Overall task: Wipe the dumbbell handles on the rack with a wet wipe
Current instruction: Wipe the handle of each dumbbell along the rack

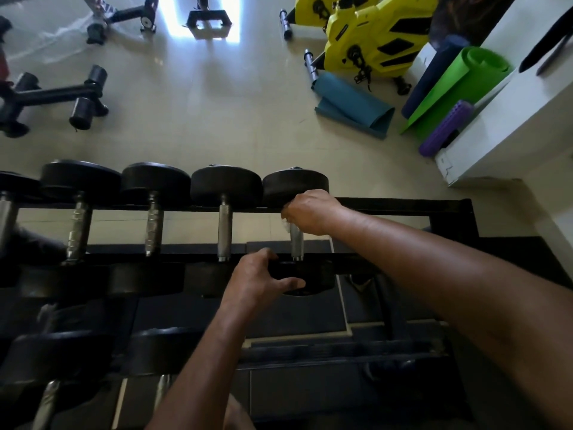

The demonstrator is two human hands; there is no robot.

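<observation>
Two hands on the rightmost dumbbell.
Right hand (311, 212) grips a wet wipe (286, 223) around its handle (296, 243); left hand (260, 279) clutches the near weight (305, 279). Next: slide the wipe down.

Wet wipe (286, 223) mostly hidden in right hand (311, 212); leftmost dumbbell (9, 209) cropped.

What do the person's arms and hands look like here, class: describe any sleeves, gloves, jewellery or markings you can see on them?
Both forearms are bare as far as the picture shows: no sleeves come into view. The left hand and right hand wear no gloves. No watch, bracelet or ring shows on either wrist or on the fingers that can be seen, and no markings stand out.
</observation>
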